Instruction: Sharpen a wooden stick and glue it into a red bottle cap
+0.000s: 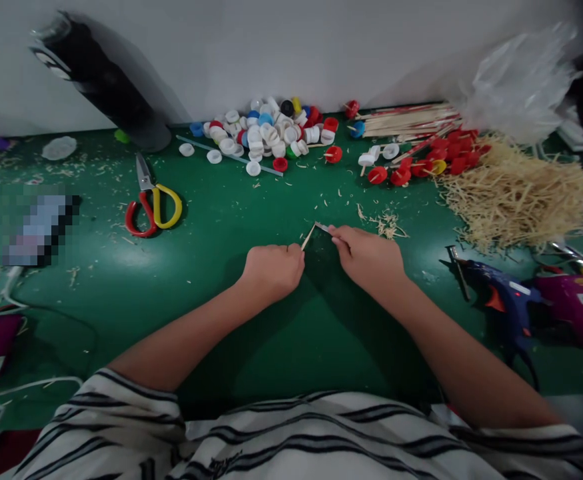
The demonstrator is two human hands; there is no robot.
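Note:
My left hand (274, 269) is closed around a thin wooden stick (308, 238), whose pale pointed end sticks out past the thumb. In my right hand (368, 257) a small blade (322, 228) is pinched between thumb and fingers; its handle is hidden in the fist. The blade's tip meets or nearly meets the stick's end just above the green table (281, 333). A few wood shavings (388, 225) lie beyond my right hand.
Bottle caps (266, 133) are heaped at the back, near bundled sticks (406, 122) and red caps on sticks (458, 152). A shavings pile (521, 193) and glue gun (506, 287) are right; scissors (152, 200), phone (41, 230) and black bottle (106, 80) left.

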